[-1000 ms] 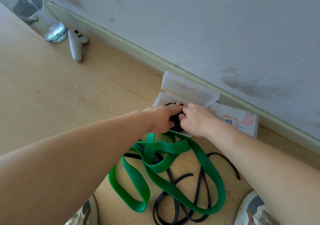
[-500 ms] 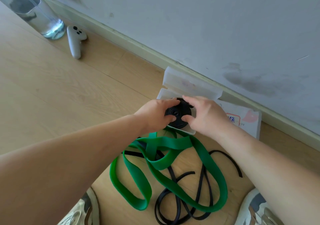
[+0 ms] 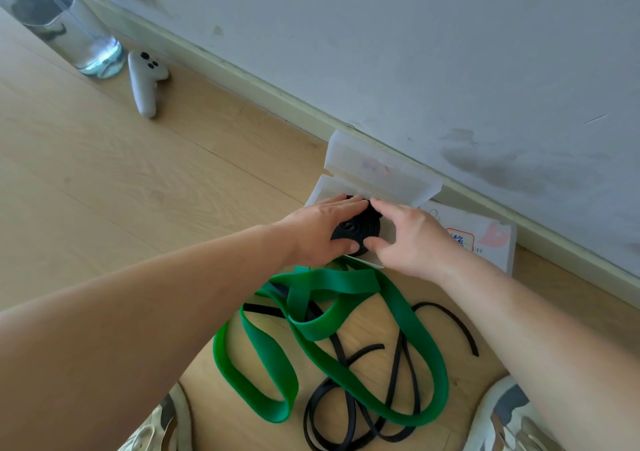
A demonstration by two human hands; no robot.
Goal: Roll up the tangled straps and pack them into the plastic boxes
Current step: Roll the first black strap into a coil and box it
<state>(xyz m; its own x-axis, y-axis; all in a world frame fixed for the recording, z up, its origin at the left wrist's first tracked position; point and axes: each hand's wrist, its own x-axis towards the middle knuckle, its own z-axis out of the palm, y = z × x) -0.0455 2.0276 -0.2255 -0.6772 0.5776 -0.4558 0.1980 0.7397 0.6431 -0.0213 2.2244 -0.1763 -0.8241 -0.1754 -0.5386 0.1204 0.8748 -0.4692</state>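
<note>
both forearms are shown bare as far as the left hand (image 3: 318,232) and the right hand (image 3: 412,239), and a short, plain nail is seen on the left thumb. below and to the left of the wide green rubber strap (image 3: 339,280), a low cream sports shoe (image 3: 162,426) is worn, marked with a dark grey panel and fitted with pale laces. below and to the right of that strap, a white sports shoe (image 3: 512,419) is worn, marked with a dark grey panel near the toe and crossed by pale grey laces.
</note>
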